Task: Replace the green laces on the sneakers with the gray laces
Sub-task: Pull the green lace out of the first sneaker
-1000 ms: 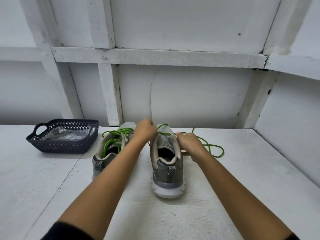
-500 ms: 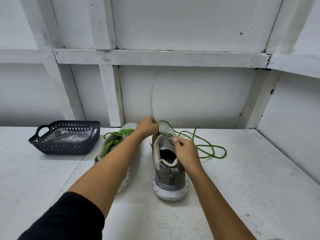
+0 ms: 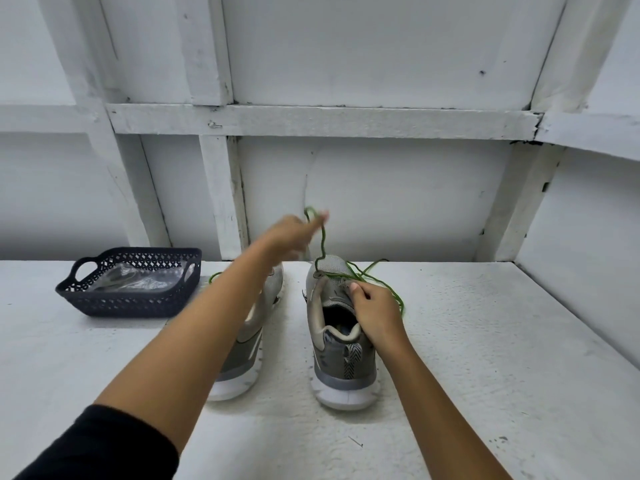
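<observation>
On the white tabletop (image 3: 502,341), far left, sits a dark navy openwork basket (image 3: 128,304) with loop handles. A crumpled clear plastic bag (image 3: 135,279) lies inside it; what the bag contains cannot be made out.

To the right of the basket, a short curve of a second green lace (image 3: 212,278) shows beside the toe of the left sneaker (image 3: 242,374). This is a gray mesh shoe with a white sole and a pale stripe on its side, heel toward the camera, and the person's left forearm and black sleeve (image 3: 97,445) hide most of it.

The left hand (image 3: 291,233) is raised above the shoes and blurred. Its fingers are curled around the green lace (image 3: 323,237), which loops over the fingertips and hangs down to the toe end of the right sneaker (image 3: 341,367).

That shoe stands apart from its partner, also heel-on. It has a gray upper, a beige collar lining, a white sole and a black-and-white herringbone pull tab (image 3: 351,358) at the heel. No lettering on either shoe can be read.

The right hand (image 3: 375,311) is clamped on the right sneaker's upper near the tongue, thumb on top and fingers curled. Past it, the loose length of the green lace trails in loops on the table, just right of the shoe.
</observation>
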`<state>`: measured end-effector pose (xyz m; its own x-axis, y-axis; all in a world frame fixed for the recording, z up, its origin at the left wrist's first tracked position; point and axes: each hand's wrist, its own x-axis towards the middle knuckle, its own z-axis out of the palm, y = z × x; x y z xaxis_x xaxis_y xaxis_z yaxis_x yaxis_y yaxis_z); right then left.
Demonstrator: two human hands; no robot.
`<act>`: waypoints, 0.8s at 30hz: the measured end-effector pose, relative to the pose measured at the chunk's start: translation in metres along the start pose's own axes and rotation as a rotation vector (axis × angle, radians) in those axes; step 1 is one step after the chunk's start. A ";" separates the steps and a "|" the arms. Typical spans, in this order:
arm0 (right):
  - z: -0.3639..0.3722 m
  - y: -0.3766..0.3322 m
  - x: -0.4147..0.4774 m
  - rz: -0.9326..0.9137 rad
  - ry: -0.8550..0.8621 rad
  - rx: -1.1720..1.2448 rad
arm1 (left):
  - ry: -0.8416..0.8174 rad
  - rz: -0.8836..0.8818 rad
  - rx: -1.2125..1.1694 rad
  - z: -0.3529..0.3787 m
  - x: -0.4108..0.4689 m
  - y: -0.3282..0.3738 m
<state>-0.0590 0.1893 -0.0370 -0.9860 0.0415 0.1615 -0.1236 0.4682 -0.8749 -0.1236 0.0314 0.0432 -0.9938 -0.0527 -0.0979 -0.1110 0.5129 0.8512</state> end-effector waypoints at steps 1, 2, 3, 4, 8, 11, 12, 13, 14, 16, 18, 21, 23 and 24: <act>0.000 0.000 0.000 -0.001 -0.006 0.005 | -0.077 -0.025 0.222 0.010 0.000 -0.008; 0.000 0.000 0.000 -0.004 -0.009 0.004 | -0.143 -0.028 0.371 0.019 -0.001 -0.015; 0.000 0.000 0.000 -0.008 -0.010 -0.006 | -0.170 -0.014 0.444 0.027 -0.001 -0.020; 0.000 0.000 0.000 -0.014 -0.010 -0.018 | -0.154 0.005 0.456 0.033 0.000 -0.024; -0.002 0.000 0.000 -0.021 -0.008 -0.029 | 0.000 0.110 0.606 0.042 0.009 -0.026; -0.002 0.000 0.000 -0.022 -0.011 -0.038 | 0.021 0.093 0.740 0.044 0.009 -0.021; -0.002 -0.001 0.000 -0.021 -0.011 -0.040 | 0.024 0.083 0.746 0.045 0.009 -0.020; -0.002 -0.001 0.000 -0.020 -0.011 -0.038 | 0.024 0.076 0.743 0.044 0.010 -0.021; -0.001 -0.001 -0.001 -0.020 -0.013 -0.034 | 0.018 0.059 0.720 0.042 0.012 -0.022; -0.001 -0.001 -0.001 -0.017 -0.017 -0.022 | -0.033 -0.011 0.594 0.037 0.014 -0.023; -0.001 -0.001 -0.001 -0.010 -0.019 -0.012 | -0.080 -0.093 0.404 0.028 0.012 -0.019; -0.002 0.000 0.000 -0.001 -0.017 -0.009 | -0.172 -0.149 -0.066 0.005 0.002 -0.002; -0.002 0.000 -0.001 0.003 -0.019 -0.017 | -0.299 -0.126 -0.405 -0.014 -0.009 0.008; -0.002 -0.001 -0.001 0.005 -0.020 -0.017 | -0.348 -0.090 -0.536 -0.023 -0.015 0.012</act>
<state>-0.0575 0.1905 -0.0356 -0.9886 0.0261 0.1481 -0.1172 0.4834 -0.8675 -0.1107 0.0188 0.0669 -0.9306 0.2516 -0.2661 -0.2709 0.0158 0.9625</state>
